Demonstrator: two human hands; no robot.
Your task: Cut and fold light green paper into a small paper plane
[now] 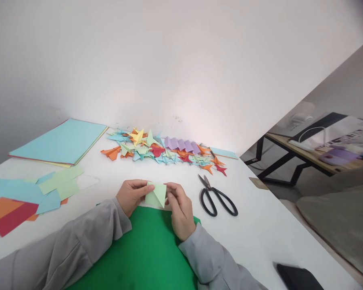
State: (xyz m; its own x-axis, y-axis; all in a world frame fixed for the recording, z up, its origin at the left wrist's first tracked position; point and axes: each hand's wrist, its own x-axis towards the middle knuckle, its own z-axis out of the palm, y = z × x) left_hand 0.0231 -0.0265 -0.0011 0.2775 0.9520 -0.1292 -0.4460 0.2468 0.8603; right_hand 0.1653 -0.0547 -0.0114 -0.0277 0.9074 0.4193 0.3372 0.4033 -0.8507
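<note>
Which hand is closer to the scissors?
Right. The right hand is left of the scissors, not touching; the left hand is farther off, across the green paper.

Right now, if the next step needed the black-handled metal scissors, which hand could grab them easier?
Probably the right hand: it is nearer, with the black-handled metal scissors lying to its right. The left hand is farther away, at the left side of the folded pale-green paper.

A grey cushioned seat [341,209] and cluttered wood-topped table [302,153] suggest a home.
</note>
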